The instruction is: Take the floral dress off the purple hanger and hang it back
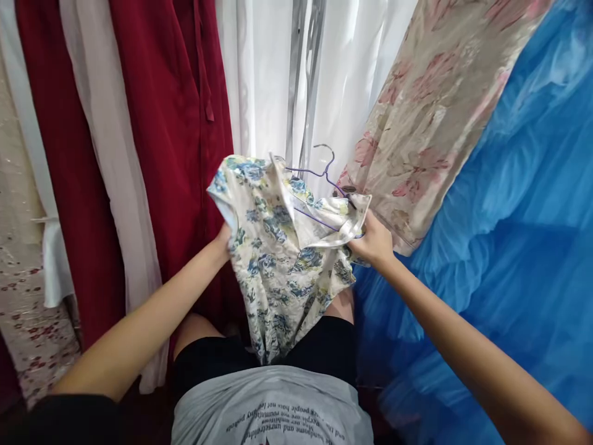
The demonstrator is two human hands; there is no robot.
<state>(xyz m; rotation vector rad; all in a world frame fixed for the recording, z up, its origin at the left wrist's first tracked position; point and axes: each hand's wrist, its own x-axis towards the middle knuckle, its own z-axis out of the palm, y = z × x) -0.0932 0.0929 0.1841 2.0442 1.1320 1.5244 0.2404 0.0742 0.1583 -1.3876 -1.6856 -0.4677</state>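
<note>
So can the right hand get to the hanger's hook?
Probably yes: the hook pokes up clear of the top, near the right hand, though that hand might have to let go first.

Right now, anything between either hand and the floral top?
Nothing visible: the left hand meets the floral top at its side, the right hand by its neckline. A purple hanger shows in the neck opening; whether the right grip includes it is unclear.

A thin purple hanger [327, 175] sits inside the neck of a flowery top [273, 247], with its hook sticking up. The right hand [374, 238] holds the top up near its neck. The left hand [224, 241] is at its side, fingers hidden by cloth.
</note>
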